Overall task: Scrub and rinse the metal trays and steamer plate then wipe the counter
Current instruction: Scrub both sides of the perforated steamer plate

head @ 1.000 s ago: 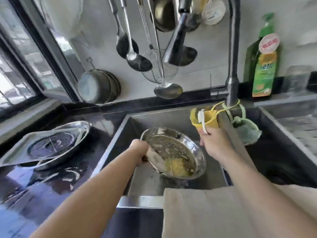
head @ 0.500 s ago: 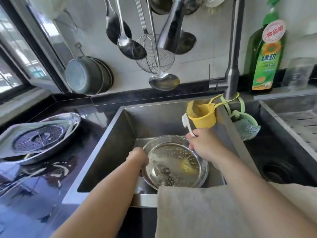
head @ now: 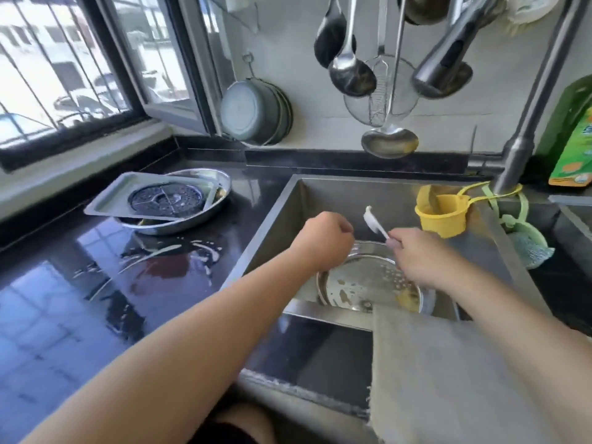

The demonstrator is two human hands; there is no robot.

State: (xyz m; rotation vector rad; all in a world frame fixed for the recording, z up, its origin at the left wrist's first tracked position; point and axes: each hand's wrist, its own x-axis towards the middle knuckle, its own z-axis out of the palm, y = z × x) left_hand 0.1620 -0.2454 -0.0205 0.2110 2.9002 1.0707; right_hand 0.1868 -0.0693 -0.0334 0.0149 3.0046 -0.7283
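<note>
The scrubbing is just starting. The round metal tray [head: 362,283] lies dirty in the sink [head: 320,200]. The right hand [head: 419,257] pinches a white brush [head: 374,223]; the left hand [head: 323,238] is a fist over the tray's rim — I cannot tell if it holds it. Next, I think, the brush must go down onto the tray. The other trays and steamer plate [head: 166,197] wait on the worktop's back left corner. The green bottle [head: 573,145] has writing — too blurry to read.

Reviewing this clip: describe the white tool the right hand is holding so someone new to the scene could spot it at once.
Start at the steel sink in the middle of the view. Above the round metal tray lying in it, the right hand pinches a thin white brush, which angles up towards the back wall. It is the only white thing over the basin, just left of the yellow cup hanging from the tap.
</note>
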